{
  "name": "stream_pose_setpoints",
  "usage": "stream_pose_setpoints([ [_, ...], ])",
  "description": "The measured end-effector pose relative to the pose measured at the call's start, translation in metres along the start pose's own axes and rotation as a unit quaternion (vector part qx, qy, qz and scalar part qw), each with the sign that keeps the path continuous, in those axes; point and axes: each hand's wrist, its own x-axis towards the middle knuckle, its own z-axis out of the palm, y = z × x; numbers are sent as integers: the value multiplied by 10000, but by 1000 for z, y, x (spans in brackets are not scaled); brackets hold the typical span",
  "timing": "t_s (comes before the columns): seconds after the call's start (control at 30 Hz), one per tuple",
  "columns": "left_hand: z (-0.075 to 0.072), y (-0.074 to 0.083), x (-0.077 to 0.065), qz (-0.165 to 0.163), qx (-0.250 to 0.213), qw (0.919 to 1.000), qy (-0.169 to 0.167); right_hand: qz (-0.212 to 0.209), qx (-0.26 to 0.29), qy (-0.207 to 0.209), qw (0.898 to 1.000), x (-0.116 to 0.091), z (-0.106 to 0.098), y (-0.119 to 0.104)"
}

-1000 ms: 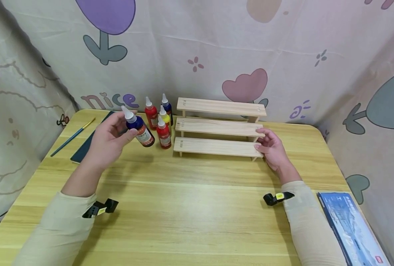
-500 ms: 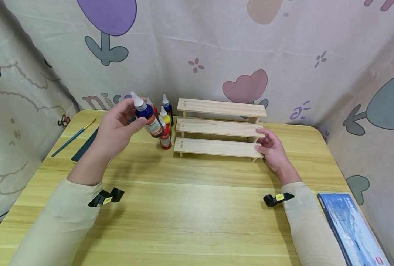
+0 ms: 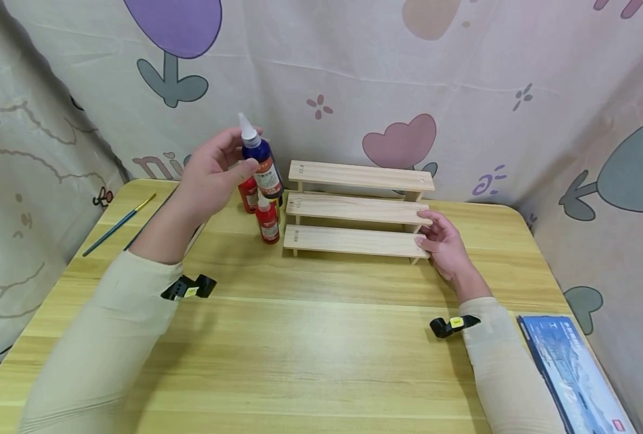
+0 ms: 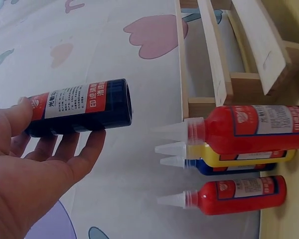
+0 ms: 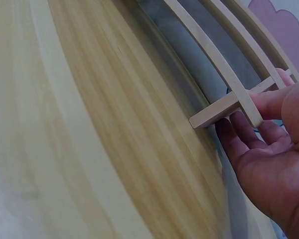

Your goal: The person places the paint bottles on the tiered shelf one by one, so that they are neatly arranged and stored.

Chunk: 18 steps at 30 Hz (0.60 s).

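My left hand [image 3: 213, 172] holds a dark blue paint bottle [image 3: 266, 172] with a white pointed cap, raised above the other bottles. In the left wrist view, the thumb and curled fingers wrap this blue bottle [image 4: 82, 104]. Beneath it stand a front red bottle [image 3: 269, 225] and a rear red bottle [image 3: 248, 196]. A yellow bottle [image 4: 249, 156] and another blue bottle [image 4: 239, 168] show partly in the left wrist view. Right of them is a three-tier wooden shelf [image 3: 354, 208]. My right hand [image 3: 447, 246] grips its right end, thumb at the lowest tier.
At the left lie a blue paintbrush [image 3: 117, 225] and a dark flat notebook, mostly behind the left forearm. A blue-covered book [image 3: 576, 367] lies at the table's right edge. Patterned cloth [image 3: 321, 72] hangs behind the table [image 3: 321, 349].
My left hand has carried the blue bottle right and upward, from left of the bottle group to above it. The bottle has become more upright. The right hand and shelf stay put.
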Motion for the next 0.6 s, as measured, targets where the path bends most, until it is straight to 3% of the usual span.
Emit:
stream_pose_setpoints([
  [0.17, 4, 2, 19, -69, -20, 9998, -195, 21, 7, -11, 10000, 1, -2, 1],
  [0.43, 16, 1, 54, -704, 36, 9966, -429, 41, -18, -37, 10000, 1, -2, 0],
  [0.6, 28, -5, 77, -531, -11, 9958, -747, 36, -37, -35, 10000, 1, -2, 0],
])
